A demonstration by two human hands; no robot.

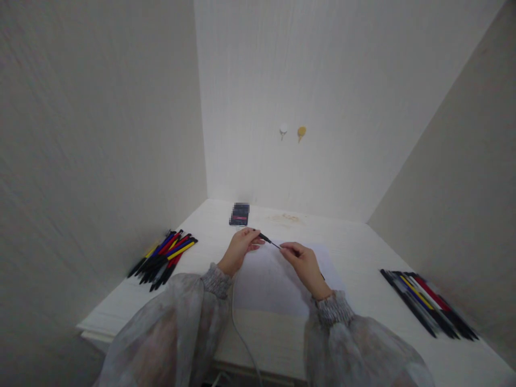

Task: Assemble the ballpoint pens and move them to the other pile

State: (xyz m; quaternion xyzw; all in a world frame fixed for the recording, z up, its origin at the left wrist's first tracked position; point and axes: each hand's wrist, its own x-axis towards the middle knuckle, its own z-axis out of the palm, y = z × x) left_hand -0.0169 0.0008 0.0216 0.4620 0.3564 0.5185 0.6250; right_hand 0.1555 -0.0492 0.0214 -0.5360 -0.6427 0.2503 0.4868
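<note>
Over the sheet of white paper point(266, 290), my left hand point(241, 248) pinches a black pen part point(264, 237) between thumb and fingers. A thin dark pen refill point(276, 245) runs out of that part, down to the right. My right hand point(301, 262) is closed, with thumb and fingertips at the refill's far end. A small dark tip point(323, 277) shows by my right wrist; the hand hides whatever it belongs to. Both forearms wear loose, translucent grey sleeves.
A pile of pens point(169, 257) in black, red, blue and yellow lies at left. More pens point(429, 303) lie side by side at right. A phone point(239, 214) rests near the back wall. A white cable point(242, 336) crosses the front edge. Walls enclose three sides.
</note>
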